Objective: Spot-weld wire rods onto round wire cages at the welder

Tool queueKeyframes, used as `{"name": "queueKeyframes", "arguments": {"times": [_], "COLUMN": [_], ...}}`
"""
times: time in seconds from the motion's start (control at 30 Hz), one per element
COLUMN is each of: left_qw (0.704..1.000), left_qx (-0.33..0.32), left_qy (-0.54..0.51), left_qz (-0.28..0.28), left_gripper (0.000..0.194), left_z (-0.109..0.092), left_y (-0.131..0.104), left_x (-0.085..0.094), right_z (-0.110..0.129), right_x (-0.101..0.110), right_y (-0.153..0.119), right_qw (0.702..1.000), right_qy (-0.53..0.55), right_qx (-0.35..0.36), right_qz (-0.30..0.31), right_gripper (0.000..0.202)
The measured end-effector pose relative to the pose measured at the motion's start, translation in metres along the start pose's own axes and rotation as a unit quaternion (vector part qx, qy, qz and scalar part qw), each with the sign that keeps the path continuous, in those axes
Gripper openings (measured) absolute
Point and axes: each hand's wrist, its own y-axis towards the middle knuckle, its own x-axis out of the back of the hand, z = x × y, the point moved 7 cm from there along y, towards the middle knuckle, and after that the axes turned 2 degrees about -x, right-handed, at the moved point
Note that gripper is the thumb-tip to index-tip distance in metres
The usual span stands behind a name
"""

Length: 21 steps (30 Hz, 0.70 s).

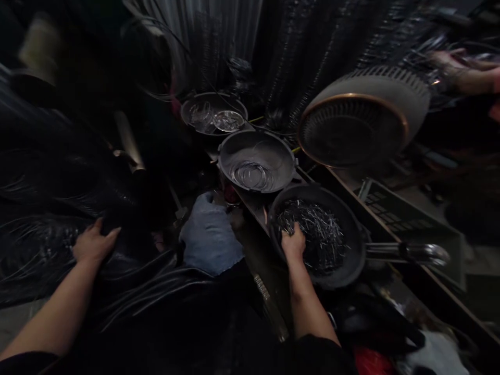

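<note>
At the left, my left hand (94, 242) rests on a glossy black sheet-like bundle (42, 250), its thumb apart from the other fingers. My right hand (294, 244) reaches into a dark round pan (353, 260) holding a heap of short, thin metal pieces (320, 229). Its fingers are drawn together at the near left part of the heap, and their tips are partly hidden, so what they hold cannot be made out. Just beyond the pan stands a grey round basin (255, 139) with coiled thin wire (252, 176) in it.
Farther back is another round basin (214, 97) with wire pieces. A large round fan-like housing (359, 125) looms at the upper right. Blue cloth (211, 234) lies between my arms. Another person's hand (464, 70) shows at the upper right. A green crate (414, 219) is at the right.
</note>
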Motion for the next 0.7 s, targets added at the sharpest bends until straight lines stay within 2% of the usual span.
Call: {"name": "queueKeyframes", "arguments": {"times": [0.07,0.13,0.27,0.47,0.7], "left_qw": [1.000,1.000,0.999,0.998,0.998], "left_qx": [0.010,0.011,0.002,-0.011,-0.012], "left_qy": [0.013,0.025,0.047,0.060,0.052], "left_qz": [0.009,0.012,0.018,0.028,0.018], "left_gripper": [0.085,0.087,0.090,0.089,0.086], "left_z": [-0.003,-0.008,-0.021,-0.037,-0.038], "left_y": [0.003,0.006,0.012,0.014,0.010], "left_x": [-0.001,-0.001,-0.002,-0.005,-0.004], "right_z": [-0.016,-0.022,-0.018,-0.009,-0.012], "right_x": [-0.003,-0.011,-0.027,-0.031,-0.035], "right_y": [-0.007,-0.018,-0.034,-0.037,-0.035], "right_qw": [1.000,0.999,0.996,0.993,0.989], "right_qy": [-0.007,-0.007,0.005,0.017,0.024], "right_qx": [-0.025,-0.035,-0.043,-0.062,-0.070], "right_qz": [0.012,0.033,0.073,0.095,0.127], "right_gripper": [0.044,0.041,0.034,0.035,0.035]}}
